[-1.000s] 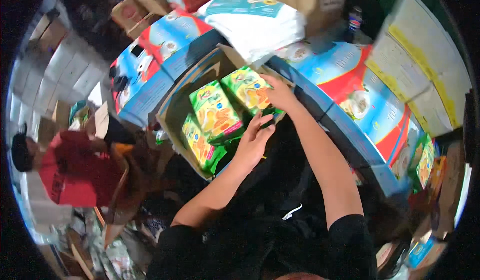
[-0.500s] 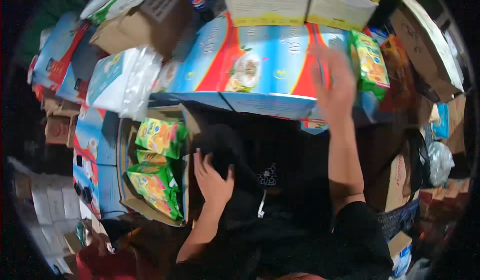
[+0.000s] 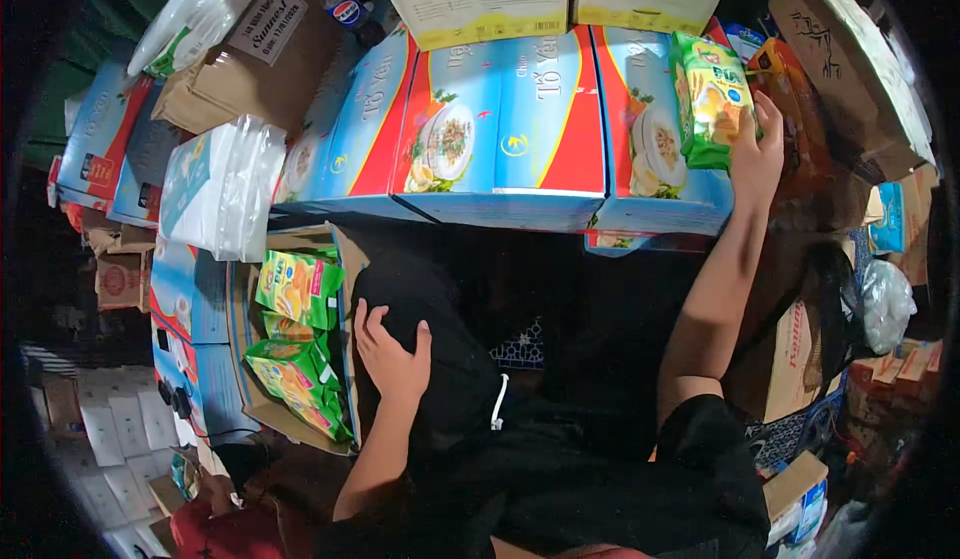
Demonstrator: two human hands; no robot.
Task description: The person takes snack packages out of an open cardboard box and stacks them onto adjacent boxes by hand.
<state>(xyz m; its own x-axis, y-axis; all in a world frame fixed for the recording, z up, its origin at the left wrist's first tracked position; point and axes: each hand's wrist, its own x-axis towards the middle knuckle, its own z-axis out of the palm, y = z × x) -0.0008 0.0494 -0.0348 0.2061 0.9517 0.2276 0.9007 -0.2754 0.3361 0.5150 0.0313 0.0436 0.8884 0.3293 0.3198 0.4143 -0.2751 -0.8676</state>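
My right hand (image 3: 752, 154) grips the lower right part of a green snack packet (image 3: 705, 84) lying on the light-blue and red cartons (image 3: 548, 114) at the upper right. My left hand (image 3: 390, 359) rests low, fingers apart and holding nothing, just right of an open cardboard box (image 3: 350, 269). Inside that box are several green packets (image 3: 298, 287) with yellow pictures, like the one under my right hand. A white plastic-wrapped pack (image 3: 215, 189) sits above the box.
Yellow-and-white boxes (image 3: 470, 4) stand along the back. A brown paper package (image 3: 215, 89) and a bottle (image 3: 350, 19) are upper left. An orange package (image 3: 790, 114) and cardboard boxes (image 3: 835, 69) are on the right. A co-worker in red (image 3: 215, 524) is lower left.
The view has turned toward the right. My right hand left the packets in the box and reached up to the packet on the cartons, now held. My left hand came away from the box's packets.
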